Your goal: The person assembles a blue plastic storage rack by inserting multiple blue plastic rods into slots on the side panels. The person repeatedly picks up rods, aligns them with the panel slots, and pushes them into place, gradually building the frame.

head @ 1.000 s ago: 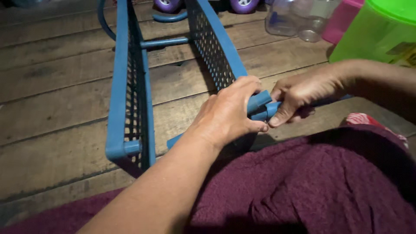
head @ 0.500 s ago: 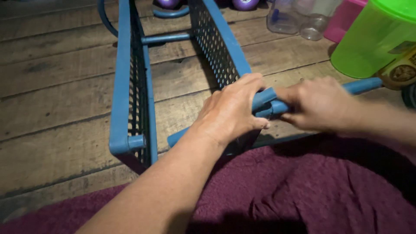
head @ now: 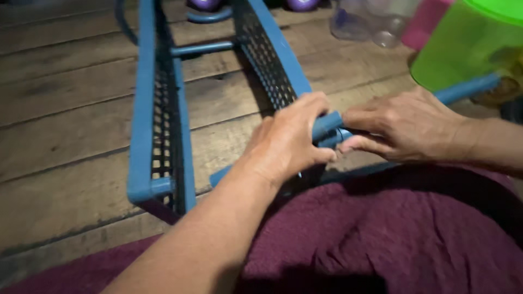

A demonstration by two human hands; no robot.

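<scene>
A blue plastic rack frame with perforated side panels lies on the wooden floor in front of me. My left hand grips the near corner of its right panel, fingers wrapped over a short blue tube end. My right hand holds a long blue plastic rod that runs off to the right, and its thumb and fingers pinch the rod's end right against that corner joint. The joint itself is mostly hidden under both hands.
A green plastic container stands at the right, with a pink item and clear plastic bottles behind it. Purple wheels sit at the top edge. Maroon cloth covers my lap below.
My right hand has slid out along the rod and flattened over it. The long blue rod came into view at the right. My left hand has stayed on the corner.
</scene>
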